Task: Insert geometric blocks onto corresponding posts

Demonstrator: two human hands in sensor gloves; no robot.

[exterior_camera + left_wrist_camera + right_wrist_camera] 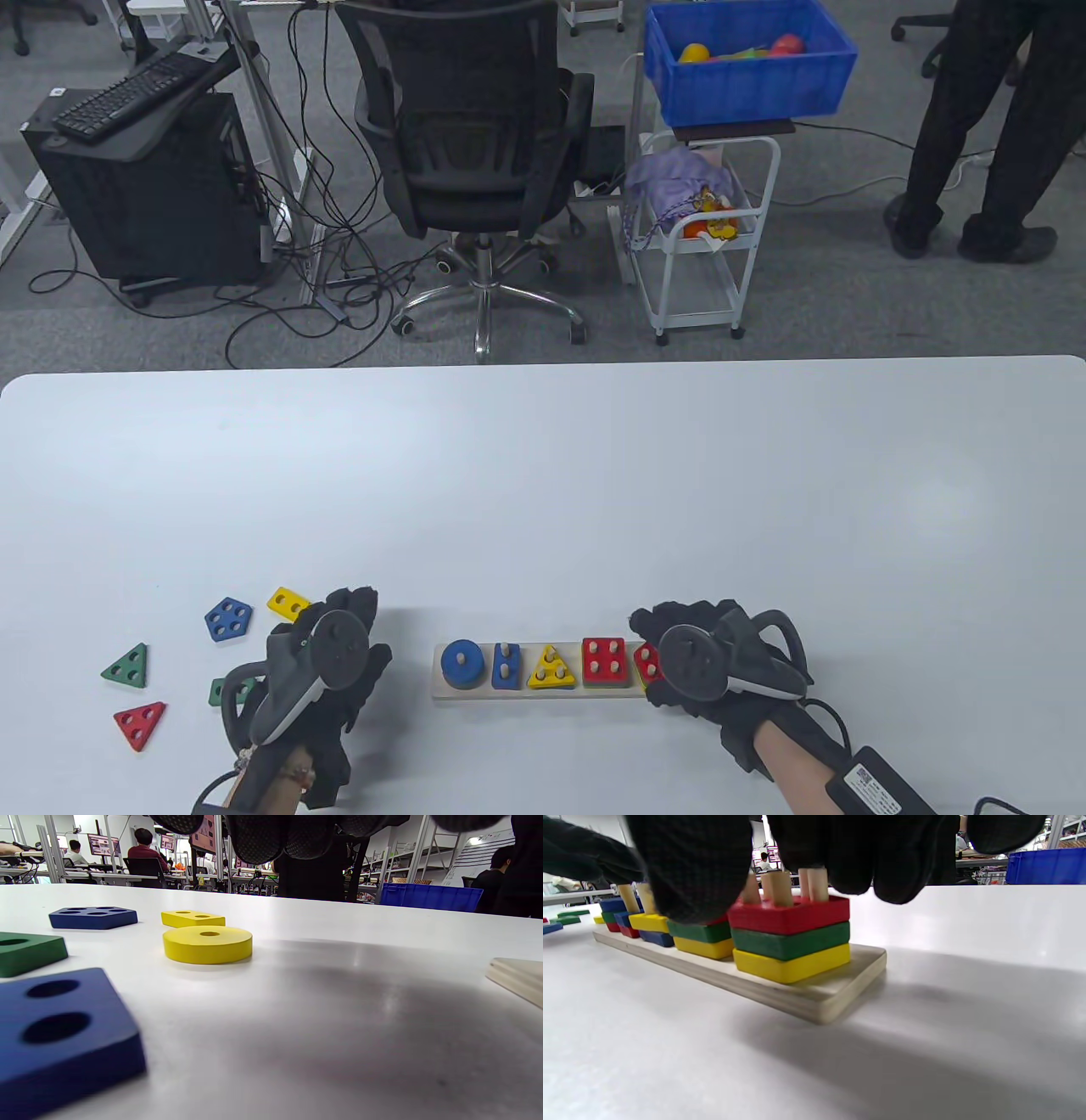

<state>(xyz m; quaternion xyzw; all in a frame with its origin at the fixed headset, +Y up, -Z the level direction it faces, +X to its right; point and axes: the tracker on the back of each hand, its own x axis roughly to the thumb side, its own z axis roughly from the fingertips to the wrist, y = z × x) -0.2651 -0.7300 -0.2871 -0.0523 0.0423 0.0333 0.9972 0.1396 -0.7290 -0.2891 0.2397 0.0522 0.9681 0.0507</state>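
Table view: the wooden peg board [543, 694] sits at about 6 o'clock on the white table [543, 475], already carrying a blue circle [463, 663], a blue rectangle [506, 666], a yellow triangle [551, 668] and a red square [604, 660]. The right hand [691, 658] covers the board's right end, so the red pentagon [646, 660] there only peeks out; can't tell if the fingers actually grip it. The left hand [327, 658] hovers just left of the board, fingers loose, nothing in it. Loose blocks lie around 8 o'clock: a blue pentagon [228, 619], a yellow piece [288, 604], a green triangle [127, 666] and a red triangle [141, 724]. Behind the table there's an office chair [475, 144], a blue bin [747, 59] on a white cart, plus a tangle of cables on grey carpet.

Left wrist view: a yellow disc [208, 944] straight ahead on the table, and a blue square [63, 1035] at 8 o'clock.

Right wrist view: gloved fingers [704, 870] hang over the posts, half hiding the neighbouring stack; the end stack is red, green, yellow.
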